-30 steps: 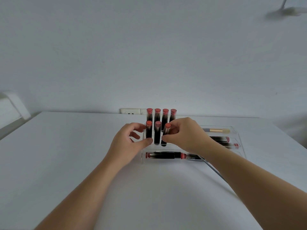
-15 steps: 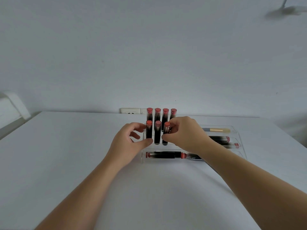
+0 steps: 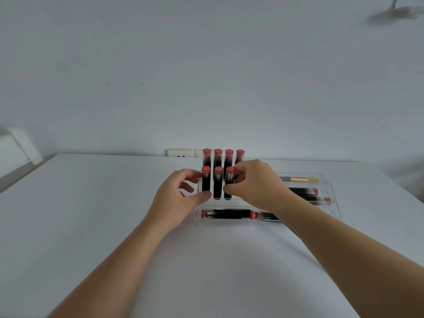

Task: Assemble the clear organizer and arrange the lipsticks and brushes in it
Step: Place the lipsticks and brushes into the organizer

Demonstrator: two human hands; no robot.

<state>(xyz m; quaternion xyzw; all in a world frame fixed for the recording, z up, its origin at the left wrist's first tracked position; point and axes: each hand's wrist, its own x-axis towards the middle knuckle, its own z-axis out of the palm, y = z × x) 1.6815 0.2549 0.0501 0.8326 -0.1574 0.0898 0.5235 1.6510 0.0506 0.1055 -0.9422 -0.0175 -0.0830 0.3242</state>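
Two lipsticks lie end to end in the nearest trough of the clear organizer [image 3: 330, 184], i.e. the front one [image 3: 221, 214] w/ a second [image 3: 263, 215] partly hidden by the right forearm. The organizer stands assembled on the white bench [image 3: 91, 203], so that part looks done.

Next tier back: three lipsticks upright in the front row. The left hand [image 3: 176, 198] has thumb and fingers curled around the leftmost upright lipstick [image 3: 205, 182] at the organizer's left edge; whether it grips the tube or the clear wall, can't tell. The right hand [image 3: 254, 184] pinches the third upright lipstick [image 3: 229, 183], thumb low on the tube, fingers near its cap. The middle one [image 3: 218, 182] stands free btw them.

Behind: a back row of four upright lipsticks [image 3: 223, 157], all seated, approx. straight. To the right, further troughs hold two more lying lipsticks [image 3: 305, 192] and, farthest, a gold-handled brush [image 3: 298, 179].

Judgement: nearly finished. The third front tube is prob. being seated or straightened; a fourth slot in that row may be unfilled, but the right hand hides it. No loose items visible on the bench. Only one brush visible, so any others are hidden or out of view.
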